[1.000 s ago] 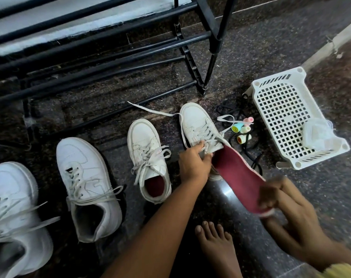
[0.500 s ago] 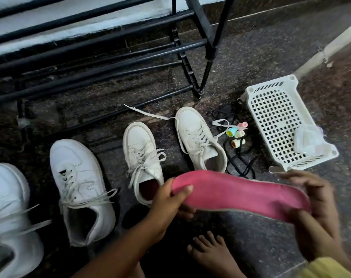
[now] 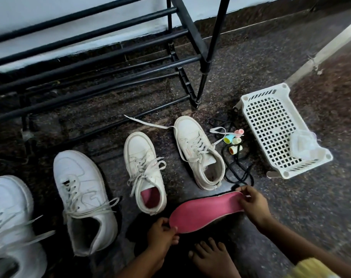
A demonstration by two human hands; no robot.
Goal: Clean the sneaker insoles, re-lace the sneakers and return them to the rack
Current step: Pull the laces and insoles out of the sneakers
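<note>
One black rack (image 3: 190,31) stands against the wall, and four white sneakers lie on the floor (image 3: 250,57) before it. The far-left sneaker (image 3: 8,207) and the second sneaker (image 3: 80,193) are big; the third sneaker (image 3: 144,167) is smaller and has a pink lining inside; the fourth sneaker (image 3: 198,151) shows a grey inside. A white basket (image 3: 270,117) lies at the right, with what may be a clear bag (image 3: 303,145) in it. The pink insole (image 3: 204,211) is held before the fourth sneaker: the left hand (image 3: 161,231) pinches its left end, the right hand (image 3: 252,205) pinches its right end. Black laces (image 3: 238,175) and small coloured tubes (image 3: 233,140) lie between the fourth sneaker and the basket
</note>
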